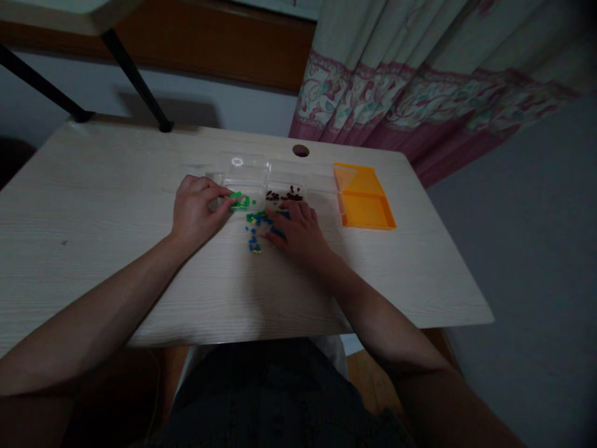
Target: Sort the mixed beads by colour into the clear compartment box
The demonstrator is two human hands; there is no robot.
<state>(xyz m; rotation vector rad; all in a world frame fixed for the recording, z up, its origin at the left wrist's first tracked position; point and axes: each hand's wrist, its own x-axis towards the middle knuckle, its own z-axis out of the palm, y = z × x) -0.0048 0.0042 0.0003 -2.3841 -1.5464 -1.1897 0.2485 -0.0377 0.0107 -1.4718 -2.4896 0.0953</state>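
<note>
My left hand is at the left side of a clear plastic box, thumb and forefinger closed on its edge beside the small green pieces inside. My right hand hovers over or rests on a loose pile of small blue and green pieces in front of the boxes. Its thumb and forefinger are apart, and part of the pile is hidden under it. Small dark brown pieces lie in a second clear box just beyond my right fingers.
An orange box with its lid opened back stands to the right on the pale wooden table. Toward the back are a round cable hole and black shelf legs. A flowered curtain hangs behind the table.
</note>
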